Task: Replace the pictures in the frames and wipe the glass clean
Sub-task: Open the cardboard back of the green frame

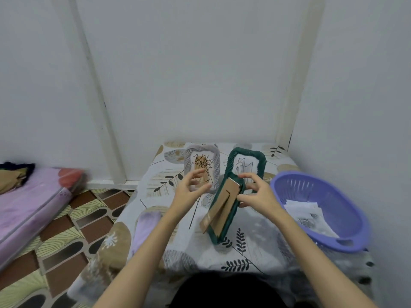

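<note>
1. Nearest you, your two forearms reached out over the near edge of the table (255, 247), which was covered in a leaf-print cloth.
2. Your right hand (260, 194) gripped the upper right edge of the green frame (224, 227), thumb and fingers curled round the woven rim. That frame stood near the table's middle with its cardboard back (222, 203) and easel leg turned toward you.
3. Your left hand (191, 187) hovered just left of it, fingers spread and loosely bent, holding nothing.
4. Behind, toward the far edge, a white frame (201, 167) and a second green frame (246, 165) stood upright, pictures facing you.
5. At the right edge sat a purple basket (311, 190) holding loose paper prints (309, 212).
6. You seemed about to open the back. I'd say you did best to steady the rim with the right hand, work the backing free with your left fingertips, and keep the frame upright so the glass couldn't slide out.
7. A lilac cloth (145, 227) lay near the left edge, handy for wiping.
</note>
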Demonstrator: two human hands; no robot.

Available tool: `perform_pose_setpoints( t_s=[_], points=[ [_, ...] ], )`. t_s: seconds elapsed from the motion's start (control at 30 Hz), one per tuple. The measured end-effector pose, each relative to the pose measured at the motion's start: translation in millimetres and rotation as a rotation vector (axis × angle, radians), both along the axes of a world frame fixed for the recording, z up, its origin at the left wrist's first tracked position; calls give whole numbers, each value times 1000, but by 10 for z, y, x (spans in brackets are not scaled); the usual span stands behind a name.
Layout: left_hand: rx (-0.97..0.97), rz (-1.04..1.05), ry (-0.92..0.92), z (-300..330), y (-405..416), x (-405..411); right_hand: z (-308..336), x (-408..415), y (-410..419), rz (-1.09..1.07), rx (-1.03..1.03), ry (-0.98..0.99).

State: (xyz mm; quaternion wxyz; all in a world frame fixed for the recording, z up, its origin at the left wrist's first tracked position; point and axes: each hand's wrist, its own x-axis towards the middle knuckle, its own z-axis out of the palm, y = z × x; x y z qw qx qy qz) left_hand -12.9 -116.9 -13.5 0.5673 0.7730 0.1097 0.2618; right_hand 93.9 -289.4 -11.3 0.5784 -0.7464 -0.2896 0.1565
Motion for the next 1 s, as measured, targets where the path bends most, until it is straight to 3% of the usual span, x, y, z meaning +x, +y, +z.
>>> perform_pose_setpoints(
  t_s=[0.1, 0.2, 0.3, 0.5, 0.7, 0.83, 1.0],
  points=[
    [39, -95, 185, -121, 18, 3, -2, 88, -66, 76, 53, 72],
    [-109, -216, 237, -284, 6, -2, -12, 135, -99, 106, 135, 167],
    [-193, -210, 259, -450, -25, 21, -104, 179, -74, 43, 147, 219],
    [-116, -28, 328, -776, -96, 145, -454, 190, 72, -53, -133, -61],
    [38, 102, 539, -922, -134, 290, -893, 102, 218, -30, -467, -169],
    [457, 124, 757, -1007, -177, 297, -1003, 156, 266, -14, -527, -169],
    [613, 141, 736, -1189, -171, 259, -1173, 192, 246, 34, -569, -161]
  ],
)
